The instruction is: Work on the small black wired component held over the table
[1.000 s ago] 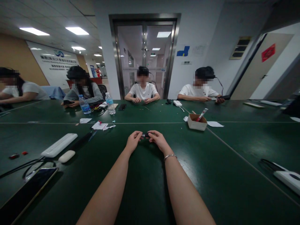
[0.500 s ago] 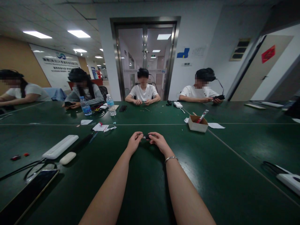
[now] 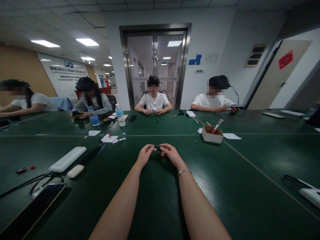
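Between my hands, above the green table (image 3: 160, 186), is a small dark object (image 3: 157, 149) with a shiny metallic end on its left. The fingertips of my left hand (image 3: 145, 155) pinch that metallic end. My right hand (image 3: 172, 154), with a silver bracelet on its wrist, is closed on the dark part. The object is too small to name, and fingers cover part of it.
At the left lie a phone (image 3: 35, 208), a white power strip (image 3: 68, 159), a white oval case (image 3: 75, 171) and cables. Paper scraps (image 3: 109, 138) and two bottles (image 3: 120, 115) stand farther back. An open box (image 3: 212, 135) is at the right. Several people sit across the table.
The whole view has shifted slightly, with the scene sitting a little lower and farther right. My hands keep hold of the small dark object, and slightly more of it shows between them.
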Available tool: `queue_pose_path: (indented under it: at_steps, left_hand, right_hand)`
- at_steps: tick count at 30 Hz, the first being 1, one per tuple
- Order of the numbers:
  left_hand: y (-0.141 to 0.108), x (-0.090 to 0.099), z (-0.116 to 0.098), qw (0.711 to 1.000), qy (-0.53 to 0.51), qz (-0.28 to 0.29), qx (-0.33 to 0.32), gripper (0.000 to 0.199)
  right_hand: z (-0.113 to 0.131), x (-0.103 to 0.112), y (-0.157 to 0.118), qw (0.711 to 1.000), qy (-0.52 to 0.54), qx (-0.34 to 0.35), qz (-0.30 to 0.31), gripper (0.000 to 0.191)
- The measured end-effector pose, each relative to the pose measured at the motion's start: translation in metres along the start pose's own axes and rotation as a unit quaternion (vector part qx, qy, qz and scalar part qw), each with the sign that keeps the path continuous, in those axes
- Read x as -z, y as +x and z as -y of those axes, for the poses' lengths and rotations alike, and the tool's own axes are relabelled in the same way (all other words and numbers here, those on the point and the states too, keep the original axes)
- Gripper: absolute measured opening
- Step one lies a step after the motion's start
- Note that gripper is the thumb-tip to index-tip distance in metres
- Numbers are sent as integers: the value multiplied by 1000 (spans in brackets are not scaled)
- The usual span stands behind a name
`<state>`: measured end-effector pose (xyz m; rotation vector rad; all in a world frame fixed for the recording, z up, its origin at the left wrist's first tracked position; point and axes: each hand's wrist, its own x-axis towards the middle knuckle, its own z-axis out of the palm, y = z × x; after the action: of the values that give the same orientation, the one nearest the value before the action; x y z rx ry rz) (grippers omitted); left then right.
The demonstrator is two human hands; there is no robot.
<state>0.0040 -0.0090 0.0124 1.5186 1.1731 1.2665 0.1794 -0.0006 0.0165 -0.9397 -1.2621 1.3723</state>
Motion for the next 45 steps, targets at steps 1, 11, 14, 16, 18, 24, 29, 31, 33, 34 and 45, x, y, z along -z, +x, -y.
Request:
queue_pose_path:
  at_steps: [1,11,14,16,18,24,29,31,33,34,45]
  left_hand:
    - [0,0,-1,1000,-1,5,5,33]
    - [-1,0,-1,1000,5,23,0,33]
    - [-2,1,-2,999,17,-1,-27,28]
    - [-2,1,-2,1000,14,-6,-12,30]
    - [-1,1,-2,1000,10,5,5,34]
    - [1,0,1,1000,17,-16,-10,34]
    - [0,0,2,1000,22,5,-19,35]
    - [0,0,2,1000,19,-5,-21,34]
    - [0,0,2,1000,14,11,-4,35]
    - [0,-1,2,1000,14,21,0,36]
    - [-3,-2,2,996,82,26,-8,32]
  right_hand:
    - [0,0,0,1000,-2,0,-2,39]
    - [-1,1,0,1000,-15,5,-3,41]
    - [0,0,0,1000,-13,5,1,40]
    - [1,0,-1,1000,-12,3,0,40]
    - [1,-1,-1,1000,-14,3,-2,40]
    - [1,-1,-1,1000,-16,2,-3,41]
    - [2,0,-2,1000,-18,3,-1,41]
    - [2,0,-2,1000,-20,4,1,40]
    - [2,0,-2,1000,-22,6,0,40]
    - [2,0,-1,1000,-24,7,-1,39]
    - [3,-2,-2,1000,-28,8,-4,38]
